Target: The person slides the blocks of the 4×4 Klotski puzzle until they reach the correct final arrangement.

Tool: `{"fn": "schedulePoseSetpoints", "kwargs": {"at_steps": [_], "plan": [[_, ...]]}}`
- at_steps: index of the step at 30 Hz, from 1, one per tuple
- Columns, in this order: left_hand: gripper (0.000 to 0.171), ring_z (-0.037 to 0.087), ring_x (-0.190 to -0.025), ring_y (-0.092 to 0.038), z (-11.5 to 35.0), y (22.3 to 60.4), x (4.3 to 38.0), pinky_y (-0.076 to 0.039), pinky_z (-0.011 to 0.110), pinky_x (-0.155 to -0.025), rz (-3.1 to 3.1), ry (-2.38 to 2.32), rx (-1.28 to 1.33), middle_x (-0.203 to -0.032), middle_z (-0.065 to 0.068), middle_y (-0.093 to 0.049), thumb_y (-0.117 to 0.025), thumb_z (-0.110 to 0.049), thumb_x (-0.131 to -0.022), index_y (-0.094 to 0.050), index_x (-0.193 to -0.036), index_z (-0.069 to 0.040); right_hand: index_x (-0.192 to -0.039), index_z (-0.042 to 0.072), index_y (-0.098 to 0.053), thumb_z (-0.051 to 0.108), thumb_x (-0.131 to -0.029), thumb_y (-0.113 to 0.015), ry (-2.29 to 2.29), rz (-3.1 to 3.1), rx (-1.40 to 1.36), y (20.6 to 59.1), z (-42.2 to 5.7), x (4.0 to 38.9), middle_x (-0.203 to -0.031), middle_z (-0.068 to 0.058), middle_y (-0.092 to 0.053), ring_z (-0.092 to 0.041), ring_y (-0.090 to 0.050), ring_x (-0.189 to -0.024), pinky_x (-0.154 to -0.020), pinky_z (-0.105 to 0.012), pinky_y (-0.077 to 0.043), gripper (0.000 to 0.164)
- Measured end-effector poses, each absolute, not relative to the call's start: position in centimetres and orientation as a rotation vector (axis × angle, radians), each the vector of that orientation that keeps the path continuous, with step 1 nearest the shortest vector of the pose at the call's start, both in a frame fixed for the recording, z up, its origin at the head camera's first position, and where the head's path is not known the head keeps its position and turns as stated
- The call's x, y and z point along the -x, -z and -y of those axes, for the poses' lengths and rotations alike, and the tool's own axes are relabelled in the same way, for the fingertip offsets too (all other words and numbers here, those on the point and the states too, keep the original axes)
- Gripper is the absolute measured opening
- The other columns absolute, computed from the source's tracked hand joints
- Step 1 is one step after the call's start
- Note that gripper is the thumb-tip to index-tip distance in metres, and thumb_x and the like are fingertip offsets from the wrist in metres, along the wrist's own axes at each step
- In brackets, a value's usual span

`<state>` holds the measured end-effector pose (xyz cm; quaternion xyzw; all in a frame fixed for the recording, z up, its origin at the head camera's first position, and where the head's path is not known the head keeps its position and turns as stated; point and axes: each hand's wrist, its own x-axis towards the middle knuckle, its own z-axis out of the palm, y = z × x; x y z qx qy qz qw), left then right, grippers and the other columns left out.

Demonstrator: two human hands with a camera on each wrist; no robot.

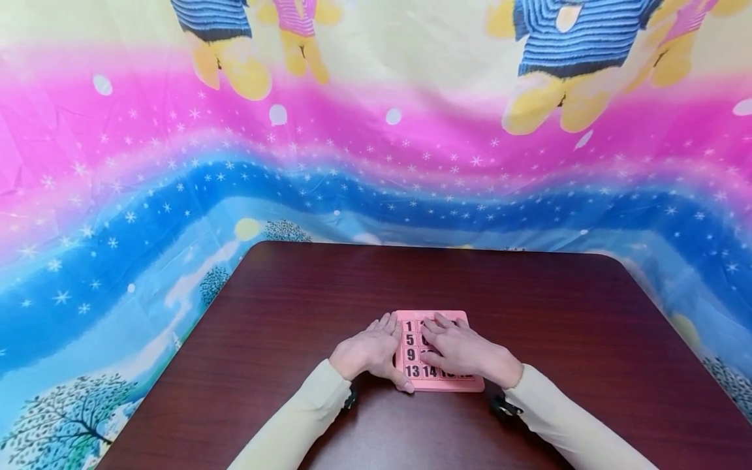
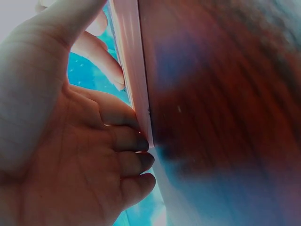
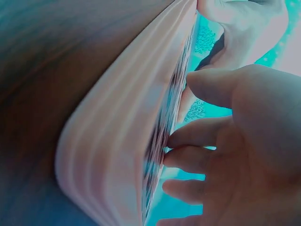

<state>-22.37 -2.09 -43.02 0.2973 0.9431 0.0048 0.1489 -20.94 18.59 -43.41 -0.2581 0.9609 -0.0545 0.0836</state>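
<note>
A pink number slide puzzle point(image 1: 442, 385) lies flat on the table, its black numbers printed in a grid of squares. Along its left edge rests my left hand point(image 1: 369, 349), fingers nearly straight and thumb at the near left corner. My right hand point(image 1: 464, 349) lies over the right part of the face, fingertips touching the tiles and covering several numbers. The left wrist view shows the fingertips of the left hand point(image 2: 75, 146) against the puzzle's side point(image 2: 131, 56). In the right wrist view, the right hand's fingers point(image 3: 190, 157) meet the tiles beside the puzzle's ridged side point(image 3: 110, 141).
The dark brown wooden table point(image 1: 305, 294) has rounded far corners. Behind it and at both sides hangs a colourful curtain point(image 1: 376, 150) with bears, snowflakes and trees. A black strap point(image 1: 505, 407) sits at the right wrist, with another black piece point(image 1: 350, 397) at the left.
</note>
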Motion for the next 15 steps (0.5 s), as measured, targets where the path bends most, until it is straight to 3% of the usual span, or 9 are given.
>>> {"fn": "schedulePoseSetpoints", "kwargs": {"at_steps": [15], "plan": [[0.131, 0.029, -0.153, -0.014, 2.2, 43.0, 22.3, -0.018, 0.038, -0.127, -2.707, -0.039, -0.841, -0.164, 0.019, -0.013, -0.075, -0.075, -0.064, -0.018, -0.156, 0.000, -0.145, 0.004, -0.048, 0.043, -0.095, -0.059, 0.160, -2.923, 0.602, 43.1, -23.6, 19.5, -0.154, -0.018, -0.040, -0.043, -0.028, -0.146, -0.110, -0.073, -0.028, 0.064]]}}
